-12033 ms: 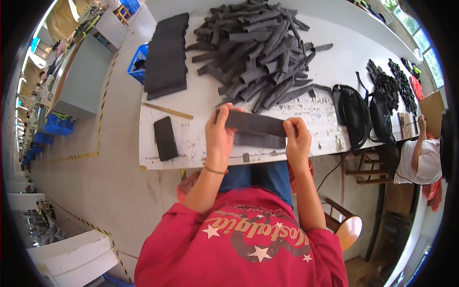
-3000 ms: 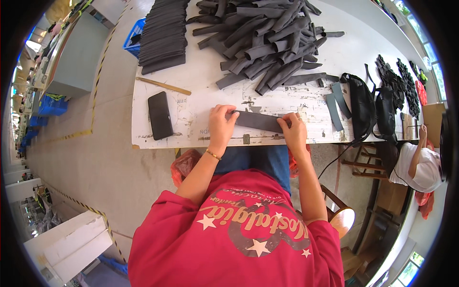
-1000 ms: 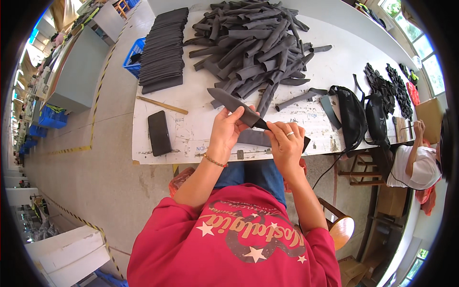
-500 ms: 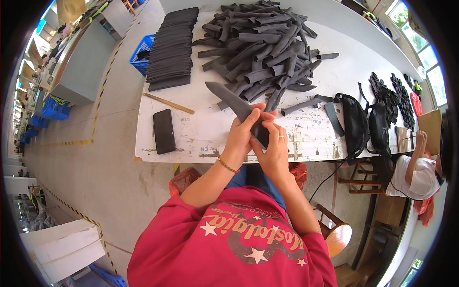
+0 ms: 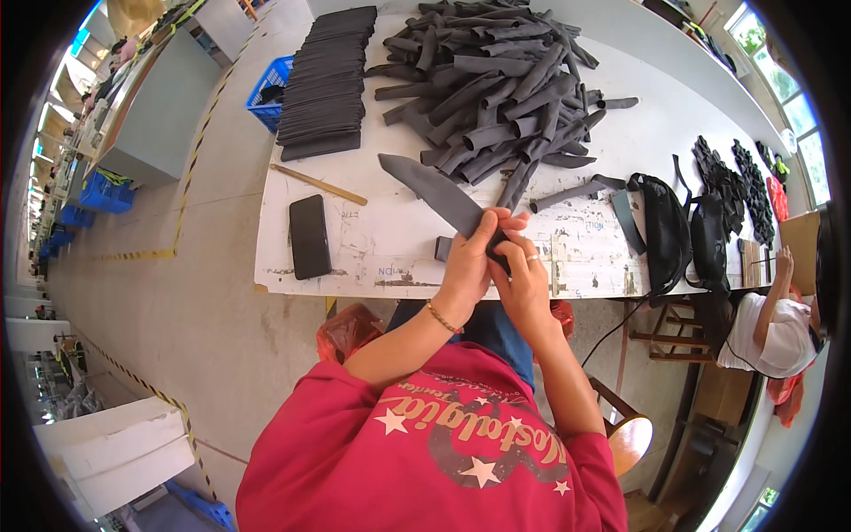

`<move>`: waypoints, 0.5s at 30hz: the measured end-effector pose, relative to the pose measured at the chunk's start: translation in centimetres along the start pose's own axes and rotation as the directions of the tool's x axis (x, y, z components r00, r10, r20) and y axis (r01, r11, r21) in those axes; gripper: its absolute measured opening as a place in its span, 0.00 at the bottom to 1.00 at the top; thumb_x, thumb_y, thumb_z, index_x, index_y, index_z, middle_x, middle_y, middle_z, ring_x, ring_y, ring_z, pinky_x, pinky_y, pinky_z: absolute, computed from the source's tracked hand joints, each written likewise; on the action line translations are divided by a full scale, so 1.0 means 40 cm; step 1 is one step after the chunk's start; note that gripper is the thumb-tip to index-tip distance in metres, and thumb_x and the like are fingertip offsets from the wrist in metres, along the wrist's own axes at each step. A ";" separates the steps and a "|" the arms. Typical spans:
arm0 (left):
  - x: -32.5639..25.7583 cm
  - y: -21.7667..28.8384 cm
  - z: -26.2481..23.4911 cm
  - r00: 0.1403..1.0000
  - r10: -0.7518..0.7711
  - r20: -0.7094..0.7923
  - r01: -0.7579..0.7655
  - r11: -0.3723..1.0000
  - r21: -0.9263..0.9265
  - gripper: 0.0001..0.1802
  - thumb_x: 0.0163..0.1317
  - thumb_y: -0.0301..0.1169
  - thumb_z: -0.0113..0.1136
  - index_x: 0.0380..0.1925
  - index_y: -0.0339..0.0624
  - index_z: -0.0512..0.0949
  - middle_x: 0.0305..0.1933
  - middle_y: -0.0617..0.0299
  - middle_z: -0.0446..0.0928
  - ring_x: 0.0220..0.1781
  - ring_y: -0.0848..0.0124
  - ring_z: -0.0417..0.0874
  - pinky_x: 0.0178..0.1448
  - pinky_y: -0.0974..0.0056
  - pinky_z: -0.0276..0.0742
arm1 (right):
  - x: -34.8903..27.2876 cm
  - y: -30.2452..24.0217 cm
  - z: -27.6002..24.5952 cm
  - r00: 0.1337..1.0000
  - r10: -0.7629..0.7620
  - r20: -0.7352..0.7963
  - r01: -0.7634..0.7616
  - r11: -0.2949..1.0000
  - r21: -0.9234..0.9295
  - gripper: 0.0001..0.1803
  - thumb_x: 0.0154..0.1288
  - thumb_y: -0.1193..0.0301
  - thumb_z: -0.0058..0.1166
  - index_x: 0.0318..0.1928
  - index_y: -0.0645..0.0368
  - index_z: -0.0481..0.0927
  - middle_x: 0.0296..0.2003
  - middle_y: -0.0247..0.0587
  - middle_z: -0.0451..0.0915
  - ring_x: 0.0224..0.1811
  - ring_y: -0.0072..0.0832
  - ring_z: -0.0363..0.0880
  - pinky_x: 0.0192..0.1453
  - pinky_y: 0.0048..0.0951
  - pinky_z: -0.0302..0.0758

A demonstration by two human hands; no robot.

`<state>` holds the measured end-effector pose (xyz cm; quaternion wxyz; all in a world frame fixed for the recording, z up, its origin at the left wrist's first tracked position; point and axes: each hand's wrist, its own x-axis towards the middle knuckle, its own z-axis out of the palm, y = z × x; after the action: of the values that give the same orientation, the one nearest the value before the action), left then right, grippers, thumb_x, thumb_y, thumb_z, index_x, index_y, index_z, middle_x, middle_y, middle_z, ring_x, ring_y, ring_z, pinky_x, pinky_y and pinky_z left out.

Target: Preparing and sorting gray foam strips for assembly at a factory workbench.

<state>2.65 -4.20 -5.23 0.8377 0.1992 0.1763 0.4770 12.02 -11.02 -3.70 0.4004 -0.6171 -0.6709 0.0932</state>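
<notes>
A dark grey fabric strip [image 5: 434,195], curved to a blunt tip, slants up and left from my hands above the near table edge. My left hand [image 5: 470,262] is closed round its lower part, thumb on top. Against it, my right hand [image 5: 521,275] pinches the strip's near end, which is mostly hidden by fingers. A small dark piece [image 5: 441,248] shows just left of my left hand; whether it belongs to the strip I cannot tell. Beyond lies a loose heap of similar rolled grey strips [image 5: 496,80]. Flattened dark strips form a neat row [image 5: 326,84] at the far left.
On the table's left are a black phone [image 5: 308,237] and a thin wooden stick [image 5: 317,183]. A black bag [image 5: 665,235] lies to the right, near bunched dark pieces [image 5: 716,186]. A blue basket [image 5: 266,93] stands beyond the left edge. Another person [image 5: 767,328] sits at far right.
More of the strip now extends up and left from my fingers. Both hands have shifted slightly right, and the small dark piece beside my left hand has come into sight.
</notes>
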 end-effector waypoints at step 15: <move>0.033 0.099 0.017 0.985 0.170 0.008 -0.170 0.983 0.075 0.17 0.73 0.38 0.53 0.49 0.33 0.74 0.39 0.52 0.82 0.44 0.58 0.85 0.58 0.55 0.78 | -0.001 0.020 -0.055 0.988 -0.157 -0.007 0.157 0.987 -0.016 0.10 0.56 0.79 0.64 0.36 0.62 0.76 0.36 0.45 0.76 0.34 0.45 0.78 0.35 0.42 0.75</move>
<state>0.73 -1.31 -2.82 0.7859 0.2454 0.1760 0.5396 14.05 -11.67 -2.77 0.4044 -0.5657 -0.7166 0.0535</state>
